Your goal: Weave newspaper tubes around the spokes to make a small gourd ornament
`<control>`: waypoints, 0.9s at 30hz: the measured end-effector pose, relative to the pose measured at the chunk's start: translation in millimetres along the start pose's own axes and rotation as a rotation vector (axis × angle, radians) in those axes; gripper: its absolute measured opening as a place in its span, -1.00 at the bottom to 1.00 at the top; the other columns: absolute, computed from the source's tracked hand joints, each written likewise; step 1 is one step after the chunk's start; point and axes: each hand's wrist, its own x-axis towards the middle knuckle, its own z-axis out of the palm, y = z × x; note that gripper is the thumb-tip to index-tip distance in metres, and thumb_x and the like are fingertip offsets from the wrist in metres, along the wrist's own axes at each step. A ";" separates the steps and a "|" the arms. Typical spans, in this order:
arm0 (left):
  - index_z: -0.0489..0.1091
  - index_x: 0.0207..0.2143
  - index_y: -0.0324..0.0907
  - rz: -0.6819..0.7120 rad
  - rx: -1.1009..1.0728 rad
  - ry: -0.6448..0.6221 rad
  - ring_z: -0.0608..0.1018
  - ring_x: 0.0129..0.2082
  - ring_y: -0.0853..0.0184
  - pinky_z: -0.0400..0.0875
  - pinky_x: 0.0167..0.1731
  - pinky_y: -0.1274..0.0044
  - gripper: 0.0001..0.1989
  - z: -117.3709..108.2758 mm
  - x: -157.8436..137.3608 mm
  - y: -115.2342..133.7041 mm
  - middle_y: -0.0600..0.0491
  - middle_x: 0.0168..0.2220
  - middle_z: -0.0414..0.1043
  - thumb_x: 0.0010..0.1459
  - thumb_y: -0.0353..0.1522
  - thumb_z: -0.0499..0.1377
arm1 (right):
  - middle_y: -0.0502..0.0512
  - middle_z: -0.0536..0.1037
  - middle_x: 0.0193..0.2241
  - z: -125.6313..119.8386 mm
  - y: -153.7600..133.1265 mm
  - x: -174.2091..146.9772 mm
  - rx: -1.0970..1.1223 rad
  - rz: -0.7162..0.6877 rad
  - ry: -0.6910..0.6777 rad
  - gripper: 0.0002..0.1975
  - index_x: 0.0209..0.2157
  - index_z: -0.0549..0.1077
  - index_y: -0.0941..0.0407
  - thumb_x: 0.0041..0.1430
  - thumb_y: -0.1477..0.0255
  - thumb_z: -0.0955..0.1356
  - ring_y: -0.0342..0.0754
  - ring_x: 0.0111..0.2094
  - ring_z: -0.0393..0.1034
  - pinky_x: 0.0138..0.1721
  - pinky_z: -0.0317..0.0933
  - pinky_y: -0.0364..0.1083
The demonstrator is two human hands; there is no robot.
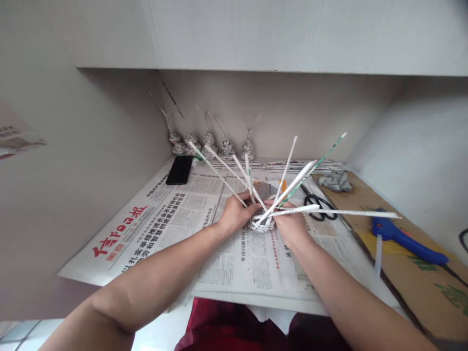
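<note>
Between my two hands sits a small woven paper basket made of rolled newspaper. Several long paper sticks fan upward and outward from it, mostly white, one of them green. My left hand is closed on the basket's left side, thumb toward the rim. On the right side my right hand also grips it, its fingers partly hidden behind the sticks. One paper stick reaches far out to the right, over the black scissors.
Newspaper sheets cover the table. A black phone lies back left, before several woven paper gourds. Loose paper rods lie along the back. On cardboard at right are a blue glue gun and crumpled paper.
</note>
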 end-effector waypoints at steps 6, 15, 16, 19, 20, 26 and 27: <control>0.52 -0.43 -0.27 -0.040 0.019 0.027 0.49 -0.46 0.36 0.36 -0.43 0.58 -0.83 3.0 1.3 -6.7 0.05 -0.48 0.52 -0.01 -0.32 0.26 | 0.02 0.60 -0.44 -1.5 4.5 1.6 -0.091 -0.120 0.040 -0.77 -0.34 0.54 0.07 -0.16 0.47 0.43 -0.02 -0.42 0.47 -0.40 0.31 -0.09; 0.46 -0.32 -0.23 -0.007 0.139 0.095 0.50 -0.41 0.36 0.38 -0.35 0.55 -0.87 5.6 -0.6 -9.5 0.03 -0.39 0.53 0.05 -0.37 0.20 | 0.00 0.57 -0.51 -0.8 -10.4 -2.1 0.066 -0.016 0.098 -0.63 -0.36 0.48 0.11 -0.33 0.38 0.53 -0.03 -0.47 0.45 -0.42 0.31 -0.08; 0.45 -0.32 -0.23 -0.013 0.148 0.104 0.51 -0.39 0.35 0.38 -0.34 0.54 -0.87 4.9 -0.3 -9.8 0.03 -0.38 0.53 0.06 -0.37 0.19 | 0.01 0.57 -0.50 -1.5 -12.3 -1.8 0.076 -0.020 0.105 -0.62 -0.36 0.48 0.12 -0.32 0.37 0.54 -0.04 -0.45 0.46 -0.39 0.31 -0.08; 0.43 -0.33 -0.23 0.001 0.209 0.125 0.52 -0.36 0.33 0.39 -0.31 0.53 -0.90 3.3 -0.2 -9.6 0.01 -0.36 0.53 0.07 -0.40 0.17 | 0.03 0.56 -0.48 -3.1 -17.1 -0.8 0.089 -0.017 0.131 -0.59 -0.34 0.48 0.14 -0.31 0.33 0.55 -0.05 -0.44 0.45 -0.40 0.30 -0.09; 0.42 -0.34 -0.22 0.012 0.234 0.128 0.52 -0.36 0.33 0.39 -0.30 0.53 -0.91 3.2 -0.5 -9.2 0.02 -0.36 0.53 0.07 -0.42 0.16 | 0.03 0.55 -0.48 -3.4 -18.2 -0.7 0.092 -0.012 0.137 -0.58 -0.34 0.48 0.15 -0.31 0.32 0.55 -0.06 -0.46 0.44 -0.44 0.28 -0.10; 0.43 -0.33 -0.21 0.019 0.272 0.124 0.53 -0.34 0.32 0.39 -0.32 0.55 -0.91 4.6 -1.6 -7.8 0.01 -0.35 0.53 0.08 -0.41 0.15 | -0.02 0.51 -0.43 -3.2 -27.7 -6.3 0.191 -0.236 0.220 -0.62 -0.26 0.41 0.09 -0.16 0.35 0.51 -0.14 -0.45 0.40 -0.49 0.24 -0.17; 0.43 -0.33 -0.21 0.019 0.275 0.132 0.53 -0.34 0.31 0.39 -0.32 0.54 -0.90 4.9 -1.4 -8.1 0.01 -0.35 0.54 0.08 -0.41 0.15 | -0.02 0.51 -0.41 -3.1 -30.1 -8.5 0.183 -0.300 0.236 -0.63 -0.24 0.39 0.08 -0.12 0.35 0.49 -0.13 -0.43 0.41 -0.46 0.26 -0.16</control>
